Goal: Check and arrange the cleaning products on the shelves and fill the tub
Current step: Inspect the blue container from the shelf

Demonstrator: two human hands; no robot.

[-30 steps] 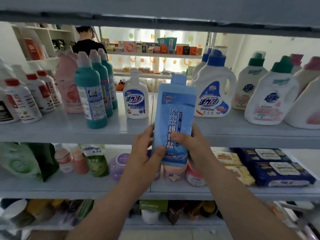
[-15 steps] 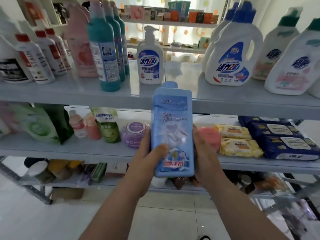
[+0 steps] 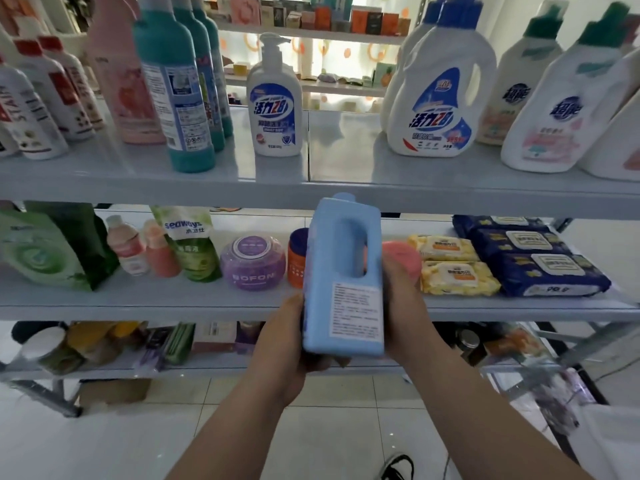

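Standing upright, a blue bottle [image 3: 343,271] is gripped between the left hand [image 3: 282,344] and the right hand [image 3: 403,306], fingers of each curled round its lower sides. A purple jar [image 3: 254,261] is seen up-left of the left hand, yellow wipes [image 3: 457,275] just right of the right hand

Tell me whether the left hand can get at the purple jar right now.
Probably not yet: the left hand grips the blue bottle, though the purple jar stands unblocked at the shelf front.
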